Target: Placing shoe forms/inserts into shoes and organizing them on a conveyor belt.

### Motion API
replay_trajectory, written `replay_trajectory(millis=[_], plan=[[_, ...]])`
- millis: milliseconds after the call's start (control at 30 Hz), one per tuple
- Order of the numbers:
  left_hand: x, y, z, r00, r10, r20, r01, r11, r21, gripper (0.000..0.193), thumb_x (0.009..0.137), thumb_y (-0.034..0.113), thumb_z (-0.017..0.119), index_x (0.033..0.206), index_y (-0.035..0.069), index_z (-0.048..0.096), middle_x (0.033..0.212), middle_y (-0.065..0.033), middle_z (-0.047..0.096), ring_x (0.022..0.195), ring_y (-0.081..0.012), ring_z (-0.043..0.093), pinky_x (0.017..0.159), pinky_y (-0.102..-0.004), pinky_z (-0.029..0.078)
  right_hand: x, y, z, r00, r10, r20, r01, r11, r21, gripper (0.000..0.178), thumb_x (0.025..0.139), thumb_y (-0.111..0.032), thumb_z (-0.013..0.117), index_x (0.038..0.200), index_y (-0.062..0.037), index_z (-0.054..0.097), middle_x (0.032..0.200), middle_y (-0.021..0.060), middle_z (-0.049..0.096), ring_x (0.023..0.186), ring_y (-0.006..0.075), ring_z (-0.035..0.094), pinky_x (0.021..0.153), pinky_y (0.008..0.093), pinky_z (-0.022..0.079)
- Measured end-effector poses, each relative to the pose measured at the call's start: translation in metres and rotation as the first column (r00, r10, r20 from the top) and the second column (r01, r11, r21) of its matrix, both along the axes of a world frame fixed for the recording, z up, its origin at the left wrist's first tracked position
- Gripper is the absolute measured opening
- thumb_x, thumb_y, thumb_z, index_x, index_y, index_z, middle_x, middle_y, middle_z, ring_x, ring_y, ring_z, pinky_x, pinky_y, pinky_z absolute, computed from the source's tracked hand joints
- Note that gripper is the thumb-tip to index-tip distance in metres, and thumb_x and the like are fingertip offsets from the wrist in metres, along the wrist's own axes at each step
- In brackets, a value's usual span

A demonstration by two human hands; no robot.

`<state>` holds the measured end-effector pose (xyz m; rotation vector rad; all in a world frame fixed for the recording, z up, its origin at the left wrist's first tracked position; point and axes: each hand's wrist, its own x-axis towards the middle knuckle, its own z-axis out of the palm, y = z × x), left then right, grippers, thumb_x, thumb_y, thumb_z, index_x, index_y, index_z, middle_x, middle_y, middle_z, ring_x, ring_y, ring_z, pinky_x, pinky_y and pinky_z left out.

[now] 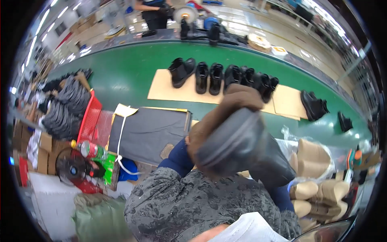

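Note:
Close in front of me, a black leather boot [231, 143] is held up, blurred by motion. My left hand [209, 119], in a brown glove, is closed around it, with the fingers bent over its far end. A smooth dark leather part [275, 163] extends to the right; whether it belongs to the same boot or a second one, I cannot tell. My right hand is hidden behind the leather; only its dark blue sleeve [282, 197] shows. Beyond, several black boots [215, 76] stand in a row on tan cardboard [165, 88].
A green work surface [133, 68] spans the front. On the left are a red basket [89, 115], stacked dark pieces [66, 109], a fan [72, 167] and a bottle [90, 149]. Tan shoe lasts [322, 193] lie at right. A co-worker [155, 10] stands across by a wheel.

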<state>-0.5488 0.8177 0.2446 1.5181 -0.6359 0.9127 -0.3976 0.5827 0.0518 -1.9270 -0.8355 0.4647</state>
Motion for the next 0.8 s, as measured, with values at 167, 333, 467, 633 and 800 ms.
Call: replay_trajectory(millis=[167, 333, 467, 633, 800], plan=[[0.008, 0.005, 0.008, 0.985, -0.078, 0.156, 0.072, 0.997, 0.038, 0.1, 0.043, 0.049, 0.083, 0.126, 0.013, 0.043, 0.109, -0.0142, 0.047, 0.104, -0.0328, 0.05, 0.101, -0.0504, 0.034, -0.02, 0.054, 0.036, 0.97, -0.24, -0.025, 0.241, 0.966, 0.09, 0.039, 0.084, -0.016, 0.064, 0.121, -0.0047, 0.055, 0.116, 0.0155, 0.057, 0.11, 0.0225, 0.053, 0.094, 0.0328, 0.042], [0.017, 0.005, 0.015, 0.94, -0.062, 0.336, 0.034, 0.996, 0.088, 0.105, 0.043, 0.056, 0.085, 0.13, 0.017, 0.041, 0.104, -0.0156, 0.05, 0.098, -0.0359, 0.054, 0.101, -0.0574, 0.034, -0.018, 0.078, 0.054, 0.934, -0.354, -0.047, 0.354, 0.906, 0.232, 0.039, 0.085, -0.016, 0.063, 0.121, -0.0046, 0.054, 0.117, 0.0156, 0.057, 0.11, 0.0225, 0.053, 0.095, 0.0329, 0.042], [-0.011, -0.027, 0.035, 0.936, 0.064, 0.346, -0.063, 0.998, -0.014, 0.055, 0.063, 0.048, 0.077, 0.097, 0.017, 0.047, 0.091, -0.013, 0.054, 0.085, -0.0312, 0.055, 0.086, -0.0561, 0.042, -0.038, 0.08, 0.052, 0.915, -0.396, -0.081, 0.4, 0.86, 0.317, 0.039, 0.085, -0.017, 0.063, 0.122, -0.0045, 0.054, 0.117, 0.0157, 0.057, 0.11, 0.0224, 0.052, 0.095, 0.033, 0.042], [-0.016, -0.032, 0.039, 0.919, 0.126, 0.374, -0.139, 0.99, 0.009, 0.032, 0.078, 0.037, 0.063, 0.091, 0.016, 0.044, 0.08, -0.0126, 0.052, 0.077, -0.0293, 0.054, 0.077, -0.0532, 0.046, -0.038, 0.079, 0.054, 0.91, -0.396, -0.127, 0.414, 0.831, 0.372, 0.04, 0.086, -0.017, 0.062, 0.122, -0.0045, 0.053, 0.117, 0.0159, 0.056, 0.11, 0.0224, 0.052, 0.095, 0.0332, 0.042], [0.016, -0.024, -0.002, 0.962, 0.184, 0.204, -0.154, 0.976, -0.154, 0.069, 0.05, 0.039, 0.073, 0.106, 0.007, 0.048, 0.099, -0.0149, 0.054, 0.085, -0.0285, 0.054, 0.086, -0.0446, 0.043, -0.049, 0.055, 0.043, 0.921, -0.349, -0.171, 0.388, 0.837, 0.385, 0.04, 0.086, -0.017, 0.062, 0.123, -0.0044, 0.053, 0.117, 0.016, 0.056, 0.11, 0.0223, 0.052, 0.095, 0.0334, 0.042]])
